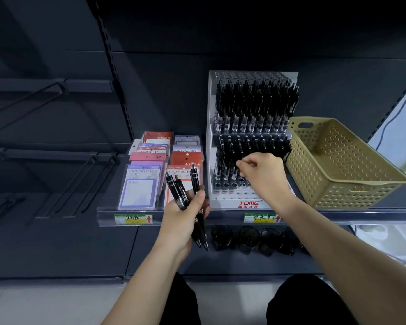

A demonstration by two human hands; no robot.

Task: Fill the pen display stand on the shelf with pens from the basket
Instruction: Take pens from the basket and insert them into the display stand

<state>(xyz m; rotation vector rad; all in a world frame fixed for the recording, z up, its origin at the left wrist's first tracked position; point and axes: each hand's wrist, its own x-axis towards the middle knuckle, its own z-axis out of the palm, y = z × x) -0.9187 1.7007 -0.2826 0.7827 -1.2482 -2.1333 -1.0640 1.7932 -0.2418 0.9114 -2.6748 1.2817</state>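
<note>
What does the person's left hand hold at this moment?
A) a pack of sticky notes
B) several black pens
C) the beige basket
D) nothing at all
B: the left hand grips a bunch of black pens, with their clicker ends pointing up and their tips sticking out below the hand.

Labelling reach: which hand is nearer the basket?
Right. The right hand is at the pen stand's lower rows, just left of the basket; the left hand grips pens farther left, past the stand.
</note>
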